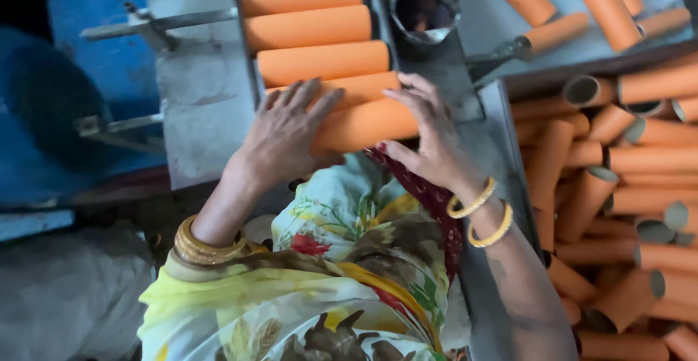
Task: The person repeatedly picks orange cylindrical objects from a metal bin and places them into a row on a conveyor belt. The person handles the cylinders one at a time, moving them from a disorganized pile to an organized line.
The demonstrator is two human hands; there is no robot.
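My left hand [286, 130] lies flat with spread fingers on the left end of the nearest orange tube [371, 123], which lies crosswise in a metal chute [207, 92]. At the tube's right end my right hand [429, 132] cups it, thumb underneath. Several more orange tubes [316, 28] lie side by side in a row farther up the chute. Gold bangles circle both wrists.
A heap of hollow orange tubes [618, 208] fills the right side. More tubes lie on a grey tray [574, 45] at the top right. A dark metal cup [424, 8] stands beside the chute. Blue surfaces and metal brackets [156, 23] are at the left. Floral cloth covers my lap.
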